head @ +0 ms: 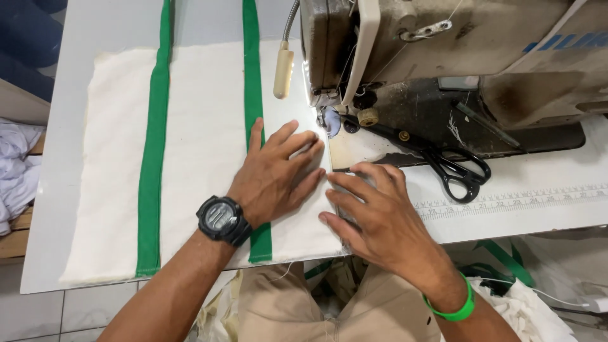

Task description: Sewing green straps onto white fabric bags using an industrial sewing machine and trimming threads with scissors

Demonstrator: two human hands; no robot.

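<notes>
Two hands: both lie flat on a cream cloth panel (202,126) at an industrial sewing machine (443,44); neither pinches anything.
Left hand: the left hand (275,177), fingers spread, presses the panel down across one green strap (253,95).
Right hand: the right hand (373,212), fingers loosely fanned, rests on the panel's right edge, fingertips just beside the left hand's.
Cloth: it covers the white table (76,38) left of the presser foot (326,114), its edge just short of the needle.
Risk: fingertips sit near the foot; a slip forward could likely bring them under it.
Second risk: black scissors (453,168) lie close to the right hand, and a sideways sweep might catch them.
Room: bare table shows left and beyond the panel; the machine body walls off the right.
</notes>
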